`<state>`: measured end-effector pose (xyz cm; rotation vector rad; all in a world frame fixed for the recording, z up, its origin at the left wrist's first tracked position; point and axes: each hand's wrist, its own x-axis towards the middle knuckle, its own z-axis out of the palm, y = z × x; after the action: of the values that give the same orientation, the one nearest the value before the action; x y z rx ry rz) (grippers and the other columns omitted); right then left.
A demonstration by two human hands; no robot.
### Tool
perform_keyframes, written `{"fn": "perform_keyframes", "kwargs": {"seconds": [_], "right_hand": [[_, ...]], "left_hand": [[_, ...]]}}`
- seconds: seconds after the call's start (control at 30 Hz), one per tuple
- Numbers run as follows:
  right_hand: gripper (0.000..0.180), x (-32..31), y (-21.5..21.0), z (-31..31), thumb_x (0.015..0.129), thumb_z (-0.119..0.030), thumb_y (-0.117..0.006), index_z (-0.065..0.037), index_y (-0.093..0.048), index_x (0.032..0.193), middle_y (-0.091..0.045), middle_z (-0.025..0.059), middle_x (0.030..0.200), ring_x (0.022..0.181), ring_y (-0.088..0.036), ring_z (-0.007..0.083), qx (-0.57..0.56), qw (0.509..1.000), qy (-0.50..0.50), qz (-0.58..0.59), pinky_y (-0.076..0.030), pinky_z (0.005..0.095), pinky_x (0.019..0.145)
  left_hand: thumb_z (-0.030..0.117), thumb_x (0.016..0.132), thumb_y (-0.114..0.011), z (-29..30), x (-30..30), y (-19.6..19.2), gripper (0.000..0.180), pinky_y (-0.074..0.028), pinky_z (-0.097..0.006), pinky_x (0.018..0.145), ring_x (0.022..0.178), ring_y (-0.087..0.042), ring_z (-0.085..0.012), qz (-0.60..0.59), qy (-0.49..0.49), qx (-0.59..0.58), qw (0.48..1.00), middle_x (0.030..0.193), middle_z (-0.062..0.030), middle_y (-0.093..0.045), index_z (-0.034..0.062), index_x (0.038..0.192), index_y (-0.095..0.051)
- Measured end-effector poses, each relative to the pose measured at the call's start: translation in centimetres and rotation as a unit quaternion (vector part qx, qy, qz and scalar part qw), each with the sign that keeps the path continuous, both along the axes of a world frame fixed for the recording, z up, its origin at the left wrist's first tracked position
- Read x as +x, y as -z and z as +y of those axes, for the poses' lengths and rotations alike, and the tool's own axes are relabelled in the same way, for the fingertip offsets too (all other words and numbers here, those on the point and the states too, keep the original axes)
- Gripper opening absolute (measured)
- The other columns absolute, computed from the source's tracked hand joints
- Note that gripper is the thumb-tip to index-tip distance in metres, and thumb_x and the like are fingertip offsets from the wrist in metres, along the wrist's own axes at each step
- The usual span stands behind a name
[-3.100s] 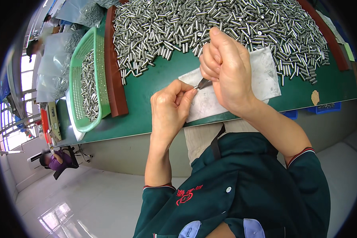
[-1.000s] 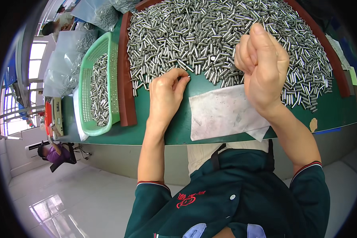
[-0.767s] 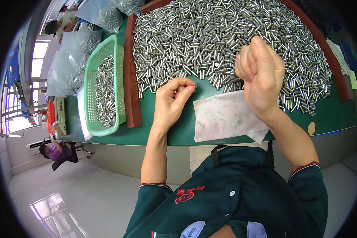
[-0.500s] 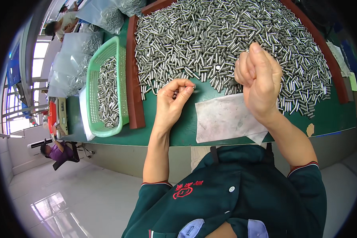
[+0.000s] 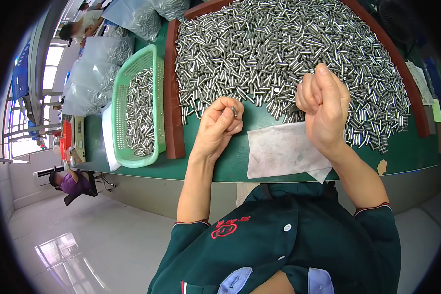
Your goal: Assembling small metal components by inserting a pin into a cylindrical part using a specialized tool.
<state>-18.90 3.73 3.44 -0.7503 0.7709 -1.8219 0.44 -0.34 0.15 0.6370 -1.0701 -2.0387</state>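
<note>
A small metal pin (image 5: 234,111) pokes out between the thumb and curled fingers of my left hand (image 5: 215,128), which is closed at the near edge of a wide heap of similar pins (image 5: 259,54). Over the heap's near right part, my right hand (image 5: 327,110) is closed with the thumb upward along bent fingers. Whatever lies inside those right fingers is hidden. Between my hands a whitish, stained cloth (image 5: 284,149) lies flat on the green tabletop (image 5: 225,169), partly under the right wrist.
Reddish-brown rails (image 5: 174,98) border the heap. Left of them stands a green plastic basket (image 5: 160,98) of pins, with clear bags of pins (image 5: 100,61) beyond. A scale (image 5: 78,139) sits at the far left. Other people (image 5: 76,182) are in the background.
My left fingers have curled in and the hand has turned, so the pin now shows above the thumb. My right hand has dropped slightly and stays closed. The view has shifted a little.
</note>
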Motion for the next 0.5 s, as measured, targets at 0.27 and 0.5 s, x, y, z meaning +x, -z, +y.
{"fn": "perform_keyframes", "kwargs": {"seconds": [0.27,0.5], "right_hand": [[0.038,0.0,0.2,-0.3,0.089,-0.02,-0.039,-0.01,-0.03,0.054,-0.028,-0.0038,0.045,0.039,-0.022,0.0039,0.023,1.0,-0.004,-0.013,-0.016,0.0209,0.036],[0.039,0.1,0.2,-0.4,0.089,-0.021,-0.036,-0.011,-0.028,0.053,-0.026,-0.0028,0.044,0.039,-0.019,0.0054,0.031,0.999,0.013,0.029,-0.017,0.0221,0.037]], "left_hand": [[0.01,0.085,-0.048,-0.6,0.3,0.2,0.007,-0.024,-0.017,0.045,0.051,-0.029,-0.0045,0.038,-0.035,0.112,0.992,0.063,0.001,-0.04,0.0038,0.087,-0.051],[0.006,0.079,-0.056,0.1,-0.6,-0.2,0.007,-0.022,-0.017,0.043,0.047,-0.029,-0.0008,-0.35,-0.21,-0.257,0.876,0.053,0.0071,-0.037,-0.0005,0.08,-0.06]]}}
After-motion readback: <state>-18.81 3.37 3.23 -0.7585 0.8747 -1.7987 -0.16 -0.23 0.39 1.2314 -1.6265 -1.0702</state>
